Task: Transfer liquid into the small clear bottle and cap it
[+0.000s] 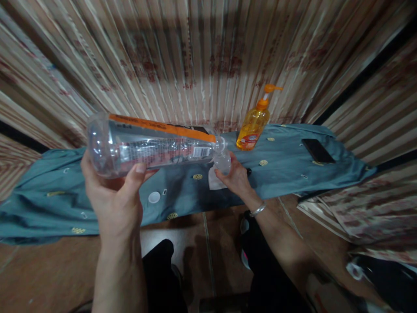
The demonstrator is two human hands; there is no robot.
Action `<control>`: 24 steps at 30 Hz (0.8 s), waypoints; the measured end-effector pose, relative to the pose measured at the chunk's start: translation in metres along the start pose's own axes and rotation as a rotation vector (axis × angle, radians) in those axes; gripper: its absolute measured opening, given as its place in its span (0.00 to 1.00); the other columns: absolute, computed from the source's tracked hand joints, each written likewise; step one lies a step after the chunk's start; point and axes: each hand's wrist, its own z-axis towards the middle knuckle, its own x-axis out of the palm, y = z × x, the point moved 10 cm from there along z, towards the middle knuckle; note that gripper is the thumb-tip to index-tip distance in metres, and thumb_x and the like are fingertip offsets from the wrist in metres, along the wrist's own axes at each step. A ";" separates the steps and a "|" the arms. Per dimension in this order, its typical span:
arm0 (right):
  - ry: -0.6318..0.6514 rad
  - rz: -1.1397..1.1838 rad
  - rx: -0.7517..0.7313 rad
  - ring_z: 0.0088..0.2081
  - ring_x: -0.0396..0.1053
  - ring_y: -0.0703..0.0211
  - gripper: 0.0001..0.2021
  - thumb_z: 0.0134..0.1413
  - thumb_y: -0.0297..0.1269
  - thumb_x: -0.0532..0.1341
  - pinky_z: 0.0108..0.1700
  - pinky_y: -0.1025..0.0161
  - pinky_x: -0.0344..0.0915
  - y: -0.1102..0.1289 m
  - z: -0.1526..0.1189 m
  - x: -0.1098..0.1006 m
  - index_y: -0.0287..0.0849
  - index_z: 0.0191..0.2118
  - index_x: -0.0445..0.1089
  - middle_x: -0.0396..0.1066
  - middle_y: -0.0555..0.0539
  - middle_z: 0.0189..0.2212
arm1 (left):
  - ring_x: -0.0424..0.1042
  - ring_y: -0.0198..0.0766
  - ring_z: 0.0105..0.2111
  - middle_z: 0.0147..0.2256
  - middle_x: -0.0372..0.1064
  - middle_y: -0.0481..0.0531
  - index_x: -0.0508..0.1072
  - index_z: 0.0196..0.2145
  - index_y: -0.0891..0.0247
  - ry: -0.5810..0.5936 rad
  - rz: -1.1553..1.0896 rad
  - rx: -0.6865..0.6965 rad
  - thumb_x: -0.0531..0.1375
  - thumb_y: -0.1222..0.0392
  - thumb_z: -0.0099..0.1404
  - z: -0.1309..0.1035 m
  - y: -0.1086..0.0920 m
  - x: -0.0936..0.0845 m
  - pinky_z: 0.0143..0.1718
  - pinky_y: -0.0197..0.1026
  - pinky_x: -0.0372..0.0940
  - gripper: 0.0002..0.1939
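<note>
My left hand [114, 187] is closed round the base end of a large clear plastic bottle [163, 145] with an orange and grey label. The bottle lies almost level in the air, its neck pointing right. At the neck, my right hand [237, 177] grips a small translucent cup [223, 161], held against the bottle's mouth. Whether liquid runs between them I cannot tell. Beneath the cup, a white cloth or tissue [215, 180] lies on the teal cloth [280, 174]. On that cloth, left of it, rests a round white cap [154, 197].
An orange pump bottle [252, 128] stands upright behind my right hand. A black phone [318, 151] lies toward the right end of the cloth-covered surface. Striped curtains [195, 65] hang close behind it and at both sides. A dark bag-like thing [384, 278] is on the floor at lower right.
</note>
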 end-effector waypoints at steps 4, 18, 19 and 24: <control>0.019 -0.017 0.007 0.50 0.75 0.40 0.38 0.50 0.49 0.63 0.51 0.46 0.72 0.000 0.000 0.001 0.34 0.63 0.57 0.75 0.33 0.50 | 0.74 0.41 0.37 0.47 0.71 0.51 0.73 0.48 0.50 -0.019 -0.025 -0.004 0.73 0.55 0.42 0.000 0.001 -0.002 0.27 0.49 0.78 0.33; 0.030 0.022 0.006 0.50 0.75 0.41 0.36 0.51 0.48 0.63 0.52 0.48 0.72 0.003 0.001 -0.002 0.36 0.62 0.58 0.76 0.35 0.50 | 0.73 0.40 0.36 0.43 0.70 0.51 0.74 0.47 0.53 -0.017 -0.044 -0.020 0.74 0.56 0.39 0.003 0.001 -0.003 0.26 0.46 0.77 0.34; 0.029 0.023 0.004 0.50 0.75 0.41 0.36 0.51 0.48 0.63 0.52 0.47 0.72 0.004 0.000 -0.002 0.36 0.62 0.58 0.76 0.35 0.50 | 0.73 0.40 0.36 0.43 0.70 0.51 0.74 0.47 0.53 -0.024 -0.055 -0.032 0.74 0.57 0.38 0.003 0.002 -0.003 0.25 0.44 0.76 0.34; 0.019 0.015 0.017 0.50 0.76 0.40 0.36 0.50 0.48 0.64 0.52 0.46 0.72 0.003 0.000 -0.003 0.36 0.62 0.59 0.75 0.35 0.51 | 0.74 0.41 0.37 0.44 0.71 0.51 0.75 0.46 0.53 -0.027 -0.062 -0.025 0.74 0.58 0.39 0.003 0.000 -0.002 0.25 0.44 0.76 0.33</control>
